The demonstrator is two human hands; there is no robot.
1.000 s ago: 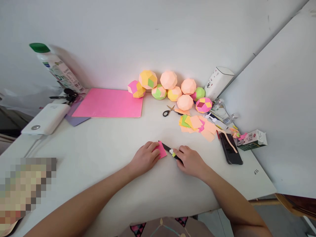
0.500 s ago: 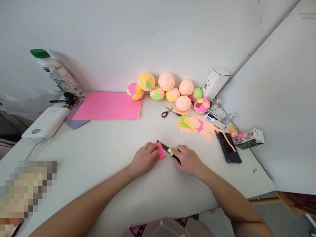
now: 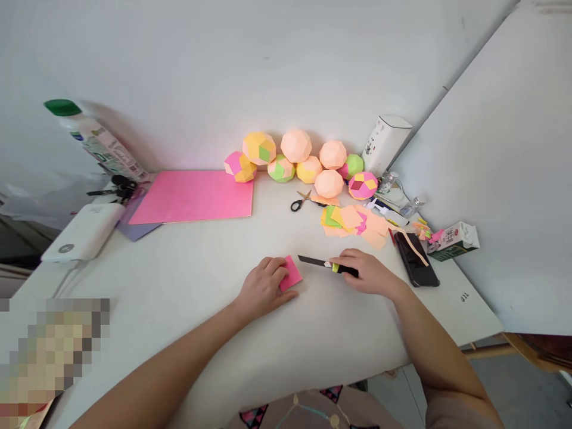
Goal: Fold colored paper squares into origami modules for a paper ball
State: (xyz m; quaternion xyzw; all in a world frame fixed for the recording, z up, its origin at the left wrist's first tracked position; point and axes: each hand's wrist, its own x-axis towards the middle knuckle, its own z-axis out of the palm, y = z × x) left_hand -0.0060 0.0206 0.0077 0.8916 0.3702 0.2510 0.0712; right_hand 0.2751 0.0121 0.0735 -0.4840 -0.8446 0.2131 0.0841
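A small pink paper square (image 3: pixel 291 273) lies on the white table (image 3: pixel 214 280) in front of me. My left hand (image 3: pixel 263 288) rests on its left part, fingers curled and pressing it down. To the right, my right hand (image 3: pixel 367 271) grips a black utility knife (image 3: pixel 322 263) with a yellow-green slider. The blade points left toward the pink paper and stops a short way from it.
Several paper polyhedron balls (image 3: pixel 304 161) line the wall. Scissors (image 3: pixel 298 202), loose coloured paper squares (image 3: pixel 353 221), a black phone (image 3: pixel 415 258), a small carton (image 3: pixel 456 239), a white box (image 3: pixel 384 143), a large pink sheet (image 3: pixel 194 196), a white device (image 3: pixel 84 232) and a bottle (image 3: pixel 96 143) stand around.
My right hand has drawn the knife away to the right, off the pink paper. My left hand stays on the paper.
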